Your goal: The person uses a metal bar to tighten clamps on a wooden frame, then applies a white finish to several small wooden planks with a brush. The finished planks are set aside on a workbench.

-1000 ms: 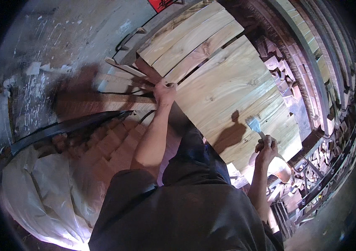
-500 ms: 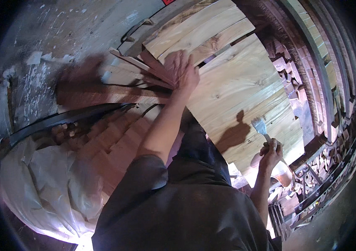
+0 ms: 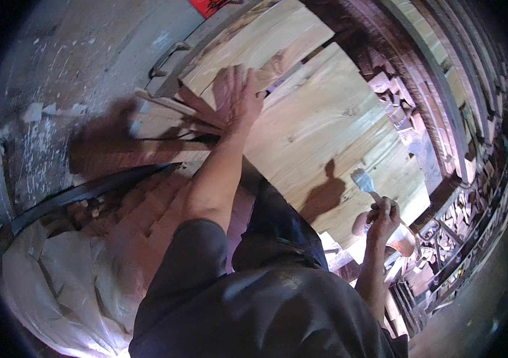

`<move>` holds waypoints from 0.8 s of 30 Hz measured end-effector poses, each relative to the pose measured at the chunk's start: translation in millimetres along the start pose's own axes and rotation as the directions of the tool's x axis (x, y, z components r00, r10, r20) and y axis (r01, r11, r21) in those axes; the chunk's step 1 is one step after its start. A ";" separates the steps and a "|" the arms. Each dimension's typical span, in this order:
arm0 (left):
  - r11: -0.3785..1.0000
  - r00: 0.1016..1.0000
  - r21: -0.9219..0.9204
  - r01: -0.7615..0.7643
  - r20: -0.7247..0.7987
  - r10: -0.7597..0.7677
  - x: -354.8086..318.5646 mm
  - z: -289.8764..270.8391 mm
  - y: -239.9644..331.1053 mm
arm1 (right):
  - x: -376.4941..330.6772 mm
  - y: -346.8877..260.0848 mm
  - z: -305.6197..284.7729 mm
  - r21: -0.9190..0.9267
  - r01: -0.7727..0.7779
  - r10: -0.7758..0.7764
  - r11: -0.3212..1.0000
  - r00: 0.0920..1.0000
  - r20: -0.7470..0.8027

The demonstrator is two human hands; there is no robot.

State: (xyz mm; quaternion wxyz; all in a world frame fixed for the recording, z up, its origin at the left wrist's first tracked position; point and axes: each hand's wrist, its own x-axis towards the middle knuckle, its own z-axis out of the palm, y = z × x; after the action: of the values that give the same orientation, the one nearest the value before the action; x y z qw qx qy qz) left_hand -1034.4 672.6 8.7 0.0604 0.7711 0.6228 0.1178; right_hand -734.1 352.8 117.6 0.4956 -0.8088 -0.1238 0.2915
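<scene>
Fingers stretched out, my left hand (image 3: 241, 98) lies over the near-left part of the far pale wooden board (image 3: 254, 39). Thin wooden strips (image 3: 197, 106) fan out to the left from beneath its palm. My right hand (image 3: 383, 218) is closed around the handle of a paintbrush (image 3: 363, 180), whose whitish bristles point up and left. The brush is over a larger pale wooden panel (image 3: 307, 128), on which a dark hand-shaped shadow falls. Partly behind the right hand stands a small container (image 3: 404, 241) with an orange-brown side.
A dark gap separates the two boards. A reddish-brown timber (image 3: 140, 156) lies left of my left forearm, above stacked wooden pieces (image 3: 152, 209). Translucent plastic sheeting (image 3: 69, 286) bulges at lower left. Long stacked planks (image 3: 427, 89) and wood offcuts (image 3: 454, 215) lie to the right.
The whole view has shifted, so the boards and my left hand appear farther left. My left hand stays spread on the wood, and my right hand keeps its hold on the paintbrush.
</scene>
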 end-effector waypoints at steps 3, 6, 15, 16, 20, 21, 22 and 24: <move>0.979 0.974 -0.085 0.184 -0.118 -0.193 -20.2 0.7 1.7 | -2.5 12.0 -6.6 -0.035 0.050 -0.049 0.998 0.999 0.017; 0.891 0.850 -0.277 0.360 -0.295 -0.436 -58.5 14.9 -10.0 | -11.2 21.3 -9.3 -0.013 0.027 -0.027 1.000 1.000 0.007; -0.159 0.612 -0.979 0.124 0.202 -0.765 -119.2 59.1 -36.0 | -14.1 28.6 -22.6 -0.047 -0.031 0.035 0.998 0.996 0.082; -0.097 0.620 -0.987 0.126 0.155 -0.769 -120.5 62.6 -36.8 | -13.4 27.7 -22.0 -0.042 -0.035 0.039 0.999 0.995 0.088; 0.131 0.616 -0.840 0.526 0.270 -0.740 -116.5 60.2 -30.8 | -13.2 23.9 -20.4 -0.020 -0.032 0.034 0.999 0.995 0.090; 0.132 0.582 -0.828 0.545 0.260 -0.771 -114.9 58.1 -25.4 | -14.1 23.5 -18.7 -0.019 -0.021 0.023 1.000 0.996 0.088; 0.133 0.546 -0.815 0.563 0.247 -0.801 -114.7 58.1 -21.0 | -16.3 19.7 -16.9 -0.017 -0.011 0.012 1.000 0.996 0.087; 0.063 0.548 -0.768 0.638 0.395 -0.737 -129.6 79.2 -40.4 | -16.1 16.8 -17.0 -0.036 -0.034 0.037 0.999 0.995 0.088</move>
State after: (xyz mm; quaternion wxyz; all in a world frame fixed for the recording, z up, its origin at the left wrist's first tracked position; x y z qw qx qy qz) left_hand -1077.7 559.3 -91.2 0.4502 0.2305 0.7622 0.4041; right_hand -738.4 324.4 114.3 0.4702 -0.8056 -0.1361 0.3338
